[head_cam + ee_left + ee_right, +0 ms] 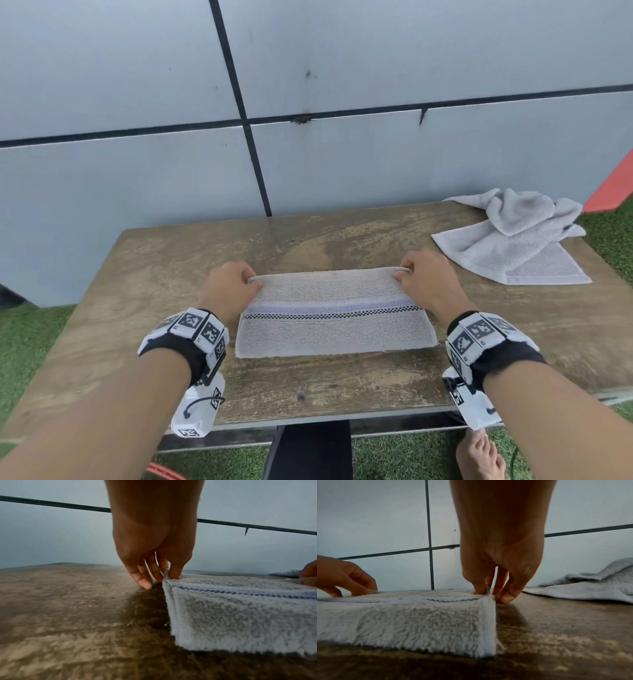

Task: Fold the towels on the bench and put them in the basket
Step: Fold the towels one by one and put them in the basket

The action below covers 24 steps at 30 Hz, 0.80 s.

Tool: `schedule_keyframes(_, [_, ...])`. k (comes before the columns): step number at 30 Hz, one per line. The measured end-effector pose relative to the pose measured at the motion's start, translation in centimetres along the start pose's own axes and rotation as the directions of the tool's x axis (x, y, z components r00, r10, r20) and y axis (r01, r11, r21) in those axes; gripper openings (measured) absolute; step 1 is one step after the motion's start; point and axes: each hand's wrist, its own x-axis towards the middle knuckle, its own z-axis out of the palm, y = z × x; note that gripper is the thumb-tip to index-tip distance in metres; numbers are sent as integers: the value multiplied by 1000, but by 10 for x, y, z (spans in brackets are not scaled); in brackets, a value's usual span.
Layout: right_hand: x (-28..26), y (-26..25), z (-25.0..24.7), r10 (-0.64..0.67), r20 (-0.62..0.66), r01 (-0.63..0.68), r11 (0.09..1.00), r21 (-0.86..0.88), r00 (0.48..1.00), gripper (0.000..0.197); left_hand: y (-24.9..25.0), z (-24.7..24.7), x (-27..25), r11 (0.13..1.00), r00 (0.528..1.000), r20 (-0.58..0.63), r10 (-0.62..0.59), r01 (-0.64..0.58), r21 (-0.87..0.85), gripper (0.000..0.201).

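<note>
A pale striped towel lies flat on the wooden bench, with a blue and checkered band across its middle. My left hand pinches the towel's far left corner. My right hand pinches the far right corner. Both hands sit low at the far edge, with the spare fingertips touching the wood. The towel fills the right of the left wrist view, and the towel fills the left of the right wrist view. No basket is in view.
A second towel, crumpled, lies at the bench's far right corner. A grey panelled wall stands right behind the bench. Green turf surrounds it. My foot and a dark leg show below the near edge.
</note>
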Motion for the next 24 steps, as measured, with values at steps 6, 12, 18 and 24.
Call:
schedule_keyframes(6, [1, -3, 2, -16, 34, 17, 999, -45, 999, 13, 7, -1, -1, 990, 991, 40, 125, -128, 63, 6])
schedule_keyframes(12, [1, -7, -5, 47, 153, -29, 993, -114, 987, 17, 8, -12, -4, 978, 974, 162, 157, -176, 113, 15])
schedule_keyframes(18, [-10, -18, -51, 17, 104, -13, 999, -42, 994, 8, 24, -52, -17, 970, 971, 84, 222, -229, 83, 11])
schedule_keyframes(24, [-32, -39, -102, -71, -162, 97, 983, 153, 984, 7, 33, -92, -43, 939, 913, -305, 271, -320, -124, 10])
